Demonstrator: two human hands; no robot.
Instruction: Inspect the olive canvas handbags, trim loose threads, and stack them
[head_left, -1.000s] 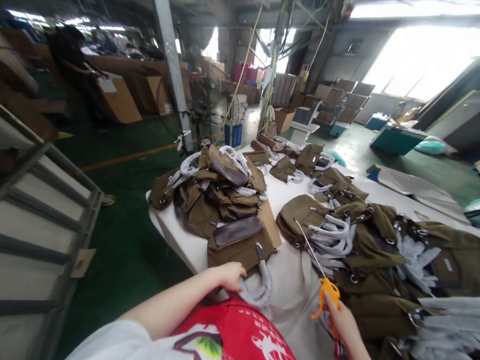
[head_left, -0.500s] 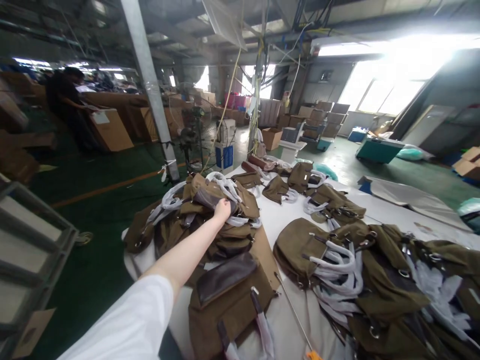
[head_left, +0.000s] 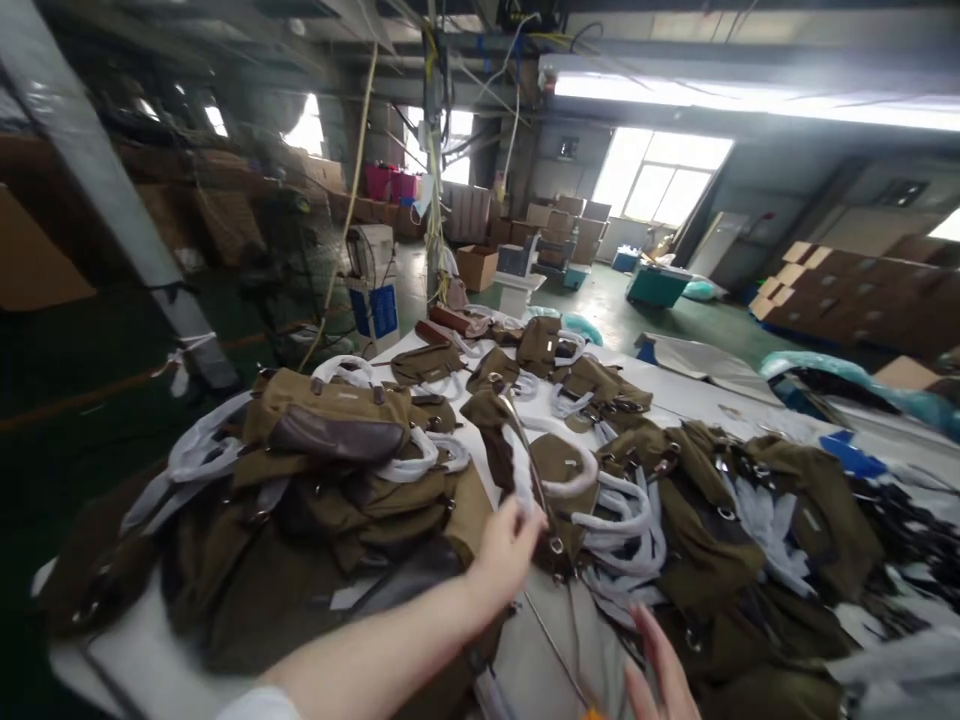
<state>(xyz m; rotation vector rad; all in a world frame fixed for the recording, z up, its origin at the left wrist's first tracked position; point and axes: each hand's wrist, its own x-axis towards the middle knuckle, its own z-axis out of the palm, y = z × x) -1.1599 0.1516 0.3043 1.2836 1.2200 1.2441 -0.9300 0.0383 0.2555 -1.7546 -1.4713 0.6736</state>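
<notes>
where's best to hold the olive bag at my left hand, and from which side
Probably by its pale wrapped handle, from the near side, where the left hand pinches it: that strip looks narrow enough to close around, while the olive bag itself looks soft and slack.

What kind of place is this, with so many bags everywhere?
It looks like a factory or workshop for bags, though I can't be sure. Many brown bags are heaped on a white table, and cardboard boxes are stacked beyond it.
</notes>
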